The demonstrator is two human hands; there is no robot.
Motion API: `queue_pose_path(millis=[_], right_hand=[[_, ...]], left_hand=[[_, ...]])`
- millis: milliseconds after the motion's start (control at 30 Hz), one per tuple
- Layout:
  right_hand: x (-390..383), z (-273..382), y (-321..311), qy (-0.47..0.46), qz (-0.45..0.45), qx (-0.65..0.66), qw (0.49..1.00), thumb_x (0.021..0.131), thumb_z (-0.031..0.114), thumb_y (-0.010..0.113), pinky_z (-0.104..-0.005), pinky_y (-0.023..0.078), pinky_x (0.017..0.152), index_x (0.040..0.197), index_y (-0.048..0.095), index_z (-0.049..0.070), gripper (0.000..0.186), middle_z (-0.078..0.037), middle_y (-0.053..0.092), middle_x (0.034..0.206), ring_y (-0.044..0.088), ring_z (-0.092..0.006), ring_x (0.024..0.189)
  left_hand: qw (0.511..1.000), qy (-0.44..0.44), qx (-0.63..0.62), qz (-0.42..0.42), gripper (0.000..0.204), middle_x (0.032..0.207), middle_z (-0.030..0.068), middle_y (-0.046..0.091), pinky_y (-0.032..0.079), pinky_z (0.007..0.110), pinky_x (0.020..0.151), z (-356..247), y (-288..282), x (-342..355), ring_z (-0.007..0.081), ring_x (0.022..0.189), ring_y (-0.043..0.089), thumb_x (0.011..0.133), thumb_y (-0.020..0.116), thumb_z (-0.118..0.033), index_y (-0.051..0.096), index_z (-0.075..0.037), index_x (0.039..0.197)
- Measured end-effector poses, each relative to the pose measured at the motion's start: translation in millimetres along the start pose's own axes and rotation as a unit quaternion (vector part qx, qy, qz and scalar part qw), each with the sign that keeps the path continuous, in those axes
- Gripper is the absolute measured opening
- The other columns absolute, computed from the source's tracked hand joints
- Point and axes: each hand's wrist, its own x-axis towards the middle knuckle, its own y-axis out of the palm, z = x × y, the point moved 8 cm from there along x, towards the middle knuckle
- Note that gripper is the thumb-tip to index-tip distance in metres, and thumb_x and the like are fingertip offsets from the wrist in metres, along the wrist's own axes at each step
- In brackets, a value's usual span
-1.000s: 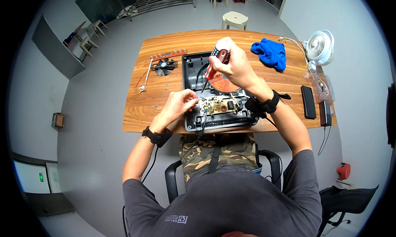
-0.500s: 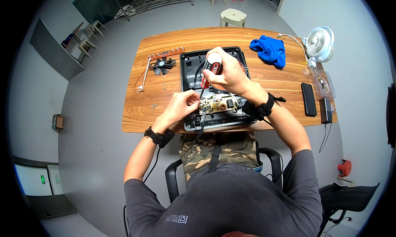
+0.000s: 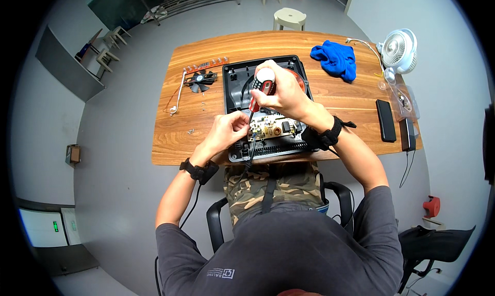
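Observation:
My right hand (image 3: 290, 96) is wrapped round the handle of a red and black screwdriver (image 3: 263, 82) with a white end cap. Its shaft slants down to the left edge of a pale circuit board (image 3: 273, 129) crowded with small parts. Close beside the tip, my left hand (image 3: 229, 128) has its thumb and fingers pinched together; what they hold, if anything, is hidden. The board lies in the near part of an open black appliance housing (image 3: 241, 66). Behind my right hand, part of a round, orange-red coil (image 3: 299, 81) shows in the housing.
Left of the housing lie a black fan (image 3: 201, 80), an orange circuit strip (image 3: 206, 65), a white cable (image 3: 179, 94) and several loose screws (image 3: 191, 131). To the right are a blue cloth (image 3: 335, 60), a white desk fan (image 3: 398, 51), a black case (image 3: 385, 121) and a clear box (image 3: 407, 101).
The whole view has shifted slightly. Both hands and the screwdriver keep nearly the same place at the board's left edge.

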Motion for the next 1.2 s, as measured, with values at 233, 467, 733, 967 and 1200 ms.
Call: queue_pose_path(millis=[233,467,733,967,1200], right_hand=[[-1.6,5.3,-3.1,-0.035,-0.018,-0.011,0.999,0.087,0.022,0.081,-0.0326,0.054,0.067,0.110,0.055,0.002,0.040,-0.012,0.067,0.084,0.068,-0.0196,0.074],[-1.4,5.5,-4.1,-0.038,-0.018,-0.026,0.999,0.087,0.023,0.081,-0.0325,0.054,0.067,0.111,0.055,0.002,0.040,-0.011,0.066,0.084,0.067,-0.0200,0.075],[-2.8,6.1,-4.7,-0.029,-0.017,-0.021,0.999,0.088,0.024,0.080,-0.0320,0.054,0.068,0.110,0.055,0.002,0.040,-0.011,0.066,0.085,0.067,-0.0197,0.077],[-3.6,8.6,-5.9,-0.036,-0.015,-0.032,0.999,0.088,0.024,0.081,-0.0326,0.055,0.068,0.110,0.055,0.002,0.041,-0.011,0.066,0.086,0.067,-0.0206,0.077],[-5.0,4.9,-4.4,-0.026,-0.010,-0.025,0.999,0.085,0.024,0.082,-0.0310,0.053,0.072,0.112,0.056,0.003,0.043,-0.010,0.065,0.089,0.065,-0.0181,0.079]], left_hand=[[0.999,0.033,0.024,-0.027,0.020,0.085,0.0083,0.075,0.059,0.028,0.072,-8.7,-1.7,-1.7,0.0126,0.077,0.073,0.089,0.074,-0.006,0.067,0.001,0.107],[0.996,0.057,0.054,-0.052,0.029,0.086,0.0091,0.075,0.059,0.029,0.070,-13.2,-3.5,-3.1,0.0150,0.074,0.074,0.088,0.074,-0.005,0.066,-0.002,0.116],[0.988,0.105,0.093,-0.068,0.029,0.086,0.0130,0.075,0.060,0.031,0.069,-22.2,-2.0,-6.1,0.0191,0.074,0.074,0.088,0.072,-0.002,0.065,0.000,0.117],[0.983,0.137,0.088,-0.084,0.028,0.088,0.0134,0.075,0.060,0.031,0.071,-25.2,-2.1,-7.5,0.0194,0.077,0.075,0.088,0.073,-0.002,0.066,0.000,0.116],[0.985,0.130,0.079,-0.077,0.031,0.100,0.0151,0.074,0.059,0.035,0.079,-31.3,-5.4,-6.3,0.0247,0.089,0.074,0.085,0.075,-0.003,0.067,-0.001,0.115]])
